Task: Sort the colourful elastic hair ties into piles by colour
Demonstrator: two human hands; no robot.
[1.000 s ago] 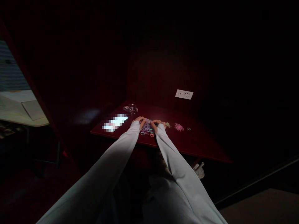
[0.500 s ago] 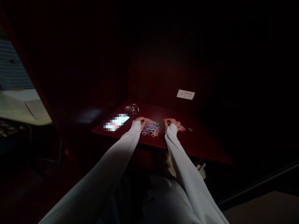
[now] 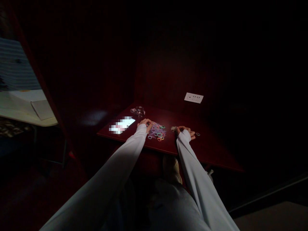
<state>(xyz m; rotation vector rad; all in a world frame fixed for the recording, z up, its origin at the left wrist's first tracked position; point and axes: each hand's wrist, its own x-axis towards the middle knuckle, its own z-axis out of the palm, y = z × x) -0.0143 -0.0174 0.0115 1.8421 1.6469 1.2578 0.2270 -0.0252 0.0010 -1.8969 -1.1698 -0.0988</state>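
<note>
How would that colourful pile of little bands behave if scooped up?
The pile would probably shed pieces, since its loops lie loose. Its thin strands look floppy and light. The thicker orange ring at its near edge might hold its round shape.

"What did the sleeves look like?"
"The left sleeve (image 3: 115, 163) and right sleeve (image 3: 199, 173) were long, pale and creased; the left hand (image 3: 145, 124) and right hand (image 3: 186, 131) were bare."
"And lower?"
"Greyish cloth (image 3: 175, 199) covered the lap."
</note>
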